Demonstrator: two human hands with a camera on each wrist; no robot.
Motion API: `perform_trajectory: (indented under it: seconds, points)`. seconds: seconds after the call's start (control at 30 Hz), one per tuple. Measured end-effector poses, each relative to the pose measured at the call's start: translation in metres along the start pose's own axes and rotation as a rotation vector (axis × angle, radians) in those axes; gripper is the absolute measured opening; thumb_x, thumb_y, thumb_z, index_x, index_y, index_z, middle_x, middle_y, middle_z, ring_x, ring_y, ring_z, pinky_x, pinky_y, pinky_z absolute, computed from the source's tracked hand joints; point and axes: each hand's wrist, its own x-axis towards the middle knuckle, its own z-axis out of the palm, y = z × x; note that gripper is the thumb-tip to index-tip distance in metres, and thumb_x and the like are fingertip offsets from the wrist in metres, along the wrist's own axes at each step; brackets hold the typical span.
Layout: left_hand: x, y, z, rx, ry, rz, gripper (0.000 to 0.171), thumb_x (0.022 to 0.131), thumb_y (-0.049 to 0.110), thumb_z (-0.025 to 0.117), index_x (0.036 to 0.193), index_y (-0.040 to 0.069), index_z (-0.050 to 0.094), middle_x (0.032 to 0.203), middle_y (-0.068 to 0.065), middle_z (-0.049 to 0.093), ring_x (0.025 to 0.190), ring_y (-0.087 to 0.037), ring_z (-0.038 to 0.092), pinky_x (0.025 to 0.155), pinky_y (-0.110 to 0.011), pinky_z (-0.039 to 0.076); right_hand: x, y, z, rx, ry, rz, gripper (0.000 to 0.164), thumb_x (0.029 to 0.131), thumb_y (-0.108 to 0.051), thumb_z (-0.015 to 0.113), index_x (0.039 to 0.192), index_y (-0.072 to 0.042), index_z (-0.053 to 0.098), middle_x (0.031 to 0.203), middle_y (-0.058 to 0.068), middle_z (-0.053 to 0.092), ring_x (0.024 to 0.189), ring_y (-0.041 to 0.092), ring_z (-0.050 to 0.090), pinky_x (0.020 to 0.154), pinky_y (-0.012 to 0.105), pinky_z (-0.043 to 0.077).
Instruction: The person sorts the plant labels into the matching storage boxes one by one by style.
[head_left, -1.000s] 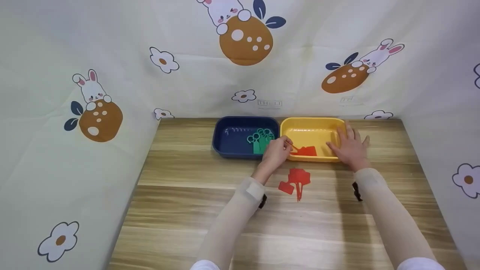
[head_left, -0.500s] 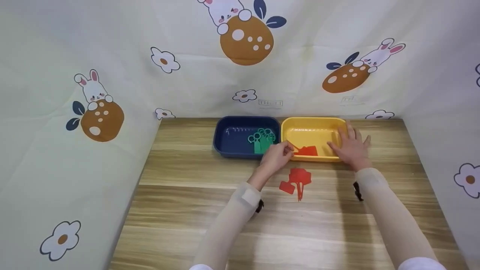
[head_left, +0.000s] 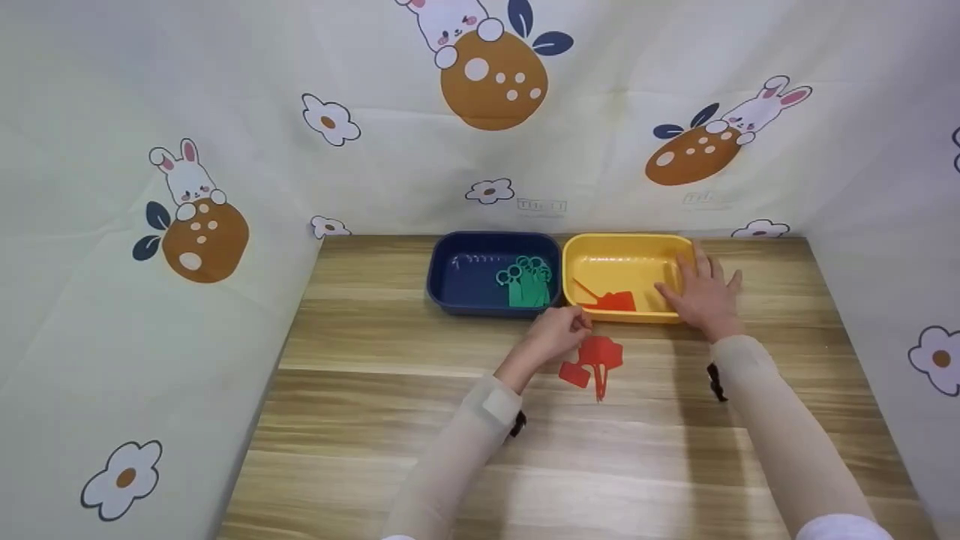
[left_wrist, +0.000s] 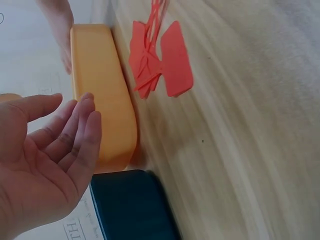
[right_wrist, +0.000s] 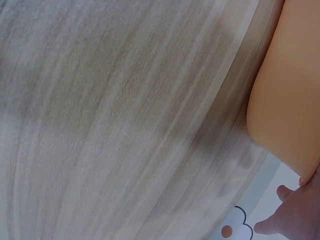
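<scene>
My left hand (head_left: 556, 334) hovers just in front of the yellow bin (head_left: 630, 267), with its fingers loosely bent and nothing between them in the left wrist view. Below its fingertips lies a small pile of red plastic tags (head_left: 598, 351) with thin straps on the table. More red tags (head_left: 619, 302) lie inside the yellow bin along its near wall, one strap pointing up to the left. With fingers spread, my right hand (head_left: 706, 294) rests over the bin's right rim, the thumb reaching inside.
A navy blue bin (head_left: 466, 285) stands against the yellow one on its left, with several green ring-topped tags (head_left: 532, 289) in its right part. Behind both bins rises a pale cloth wall (head_left: 397, 172) printed with rabbits and flowers. The wood-grain table (head_left: 375, 420) extends toward me.
My left hand has let go of a red tag in the yellow bin and drawn back over the near rim toward the red pile. The right hand has stayed in place.
</scene>
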Motion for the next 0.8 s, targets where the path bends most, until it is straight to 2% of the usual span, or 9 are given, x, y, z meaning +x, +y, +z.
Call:
perform_trajectory:
  seconds: [0.2, 0.27, 0.43, 0.63, 0.8]
  points:
    - [0.0, -0.006, 0.01, 0.031, -0.059, -0.063, 0.014, 0.097, 0.022, 0.064, 0.109, 0.02, 0.071, 0.1, 0.003, 0.07, 0.09, -0.009, 0.058, 0.081, -0.024, 0.051, 0.002, 0.002, 0.002, -0.007, 0.0, 0.001, 0.084, 0.098, -0.062, 0.04, 0.158, -0.008, 0.021, 0.168, 0.017, -0.003, 0.146, 0.056, 0.013, 0.107, 0.084, -0.002]
    - [0.001, -0.007, 0.013, 0.036, -0.064, -0.075, 0.015, 0.098, 0.022, 0.063, 0.11, 0.019, 0.071, 0.096, 0.003, 0.069, 0.085, -0.009, 0.059, 0.079, -0.024, 0.05, 0.001, 0.002, 0.002, -0.007, -0.001, 0.001, 0.083, 0.098, -0.062, 0.04, 0.159, -0.008, 0.021, 0.168, 0.016, -0.004, 0.146, 0.056, 0.012, 0.107, 0.084, -0.002]
    - [0.004, -0.007, 0.02, 0.116, -0.058, -0.079, 0.018, 0.098, 0.021, 0.062, 0.112, 0.018, 0.073, 0.092, 0.003, 0.07, 0.074, -0.009, 0.06, 0.074, -0.022, 0.05, 0.001, 0.002, 0.001, -0.006, -0.007, -0.001, 0.084, 0.098, -0.063, 0.039, 0.159, -0.009, 0.019, 0.168, 0.015, -0.007, 0.146, 0.056, 0.011, 0.106, 0.084, -0.003]
    - [0.008, -0.006, 0.03, 0.294, -0.011, -0.052, 0.018, 0.093, 0.02, 0.066, 0.108, 0.02, 0.076, 0.1, 0.005, 0.076, 0.088, -0.012, 0.065, 0.08, -0.024, 0.053, 0.002, 0.002, 0.002, -0.002, 0.001, 0.003, 0.084, 0.098, -0.062, 0.04, 0.16, -0.01, 0.017, 0.168, 0.016, -0.005, 0.147, 0.055, 0.011, 0.106, 0.084, -0.003]
    - [0.009, -0.005, 0.038, 0.355, -0.005, -0.082, 0.014, 0.09, 0.02, 0.07, 0.102, 0.02, 0.076, 0.088, 0.004, 0.073, 0.076, -0.013, 0.061, 0.066, -0.023, 0.049, 0.002, 0.002, 0.002, 0.009, 0.005, 0.002, 0.084, 0.098, -0.062, 0.04, 0.159, -0.009, 0.019, 0.168, 0.015, -0.005, 0.146, 0.055, 0.012, 0.106, 0.084, -0.004]
